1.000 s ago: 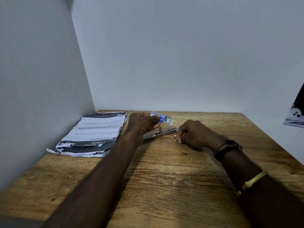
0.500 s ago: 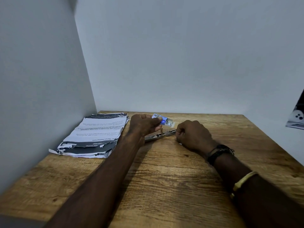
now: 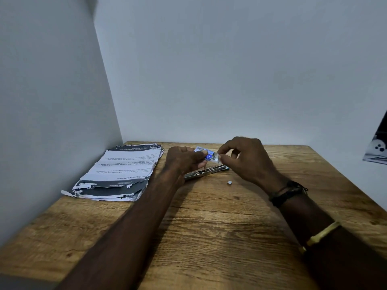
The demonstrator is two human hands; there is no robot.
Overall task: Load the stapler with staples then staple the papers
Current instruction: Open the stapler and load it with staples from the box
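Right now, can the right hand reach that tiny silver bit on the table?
Probably yes: the silver bit lies uncovered beside the right hand, nothing between. Its fingers pinch the staple box, though, so they'd let go first.

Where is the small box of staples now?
In the head view, the box of staples is held above the open stapler near the far edge of the table, left hand gripping its left end, right hand pinching its right end.
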